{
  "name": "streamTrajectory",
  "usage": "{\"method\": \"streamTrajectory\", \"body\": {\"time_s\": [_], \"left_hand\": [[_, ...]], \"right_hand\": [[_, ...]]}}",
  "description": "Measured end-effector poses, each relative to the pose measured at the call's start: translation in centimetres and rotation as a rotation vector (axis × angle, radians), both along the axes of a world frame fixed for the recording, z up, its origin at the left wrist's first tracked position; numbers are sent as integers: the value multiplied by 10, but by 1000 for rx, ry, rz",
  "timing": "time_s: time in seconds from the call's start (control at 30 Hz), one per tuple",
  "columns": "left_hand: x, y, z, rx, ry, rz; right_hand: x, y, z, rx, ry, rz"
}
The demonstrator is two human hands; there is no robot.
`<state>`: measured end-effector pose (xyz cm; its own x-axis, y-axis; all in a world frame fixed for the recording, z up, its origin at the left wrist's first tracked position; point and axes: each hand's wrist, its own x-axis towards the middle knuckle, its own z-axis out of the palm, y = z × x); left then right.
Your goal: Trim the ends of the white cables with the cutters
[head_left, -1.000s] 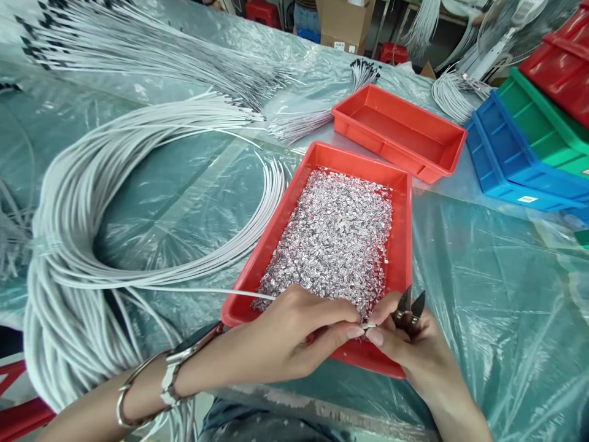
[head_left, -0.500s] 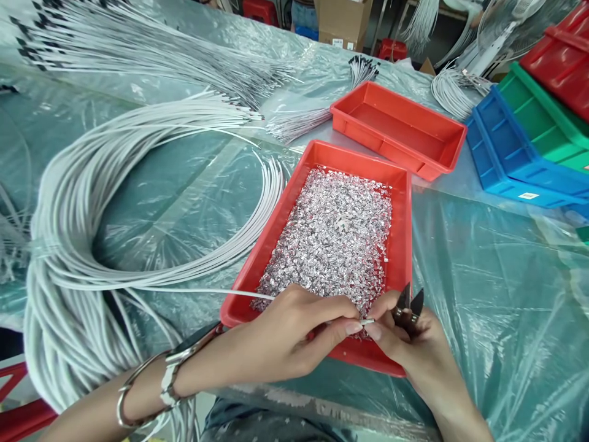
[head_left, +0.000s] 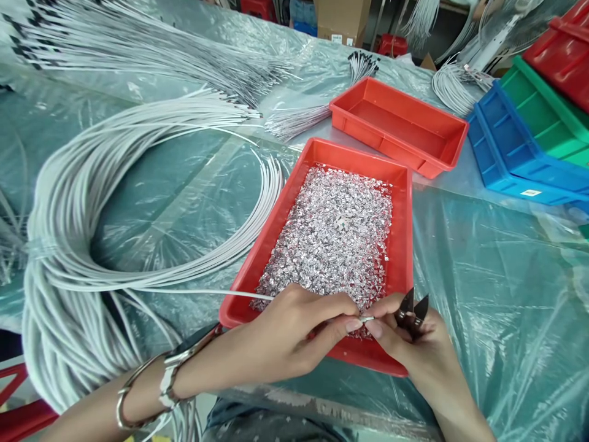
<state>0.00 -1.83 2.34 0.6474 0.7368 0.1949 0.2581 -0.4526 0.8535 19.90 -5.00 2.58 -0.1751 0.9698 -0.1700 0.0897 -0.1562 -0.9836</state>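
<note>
My left hand (head_left: 304, 334) is closed, pinching a white cable (head_left: 202, 291) close to its end. That cable runs in from the left over the tray rim. Thumb and forefinger of my right hand (head_left: 409, 334) meet at the cable tip (head_left: 365, 319), and a pair of small dark snips (head_left: 413, 310) is tucked in the same hand, blades apart and pointing up. Both hands are over the near end of a red tray (head_left: 407, 245) that holds many small shiny silver scraps (head_left: 335, 239). The detail of the tip between my fingers is too small to make out.
A large coil of white cables (head_left: 69, 184) lies on the left of the plastic-covered table. Behind it spreads a bundle with black ends (head_left: 151, 49). A second red tray (head_left: 400, 116) stands beyond the first. Blue, green and red bins (head_left: 529, 135) are stacked at the right.
Hardly anything differs. The snips in my right hand have tilted and shifted slightly right, while both hands keep their pinch at the cable tip. The view has moved a little.
</note>
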Motion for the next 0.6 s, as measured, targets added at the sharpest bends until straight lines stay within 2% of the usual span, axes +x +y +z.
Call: {"method": "streamTrajectory", "body": {"time_s": [0.27,0.6], "left_hand": [[2,1,0,90,42,-1],[0,-2,1,-31,43,-10]], "right_hand": [[-1,1,-5,-61,47,-45],[0,-3,-8,-150,119,-14]]}}
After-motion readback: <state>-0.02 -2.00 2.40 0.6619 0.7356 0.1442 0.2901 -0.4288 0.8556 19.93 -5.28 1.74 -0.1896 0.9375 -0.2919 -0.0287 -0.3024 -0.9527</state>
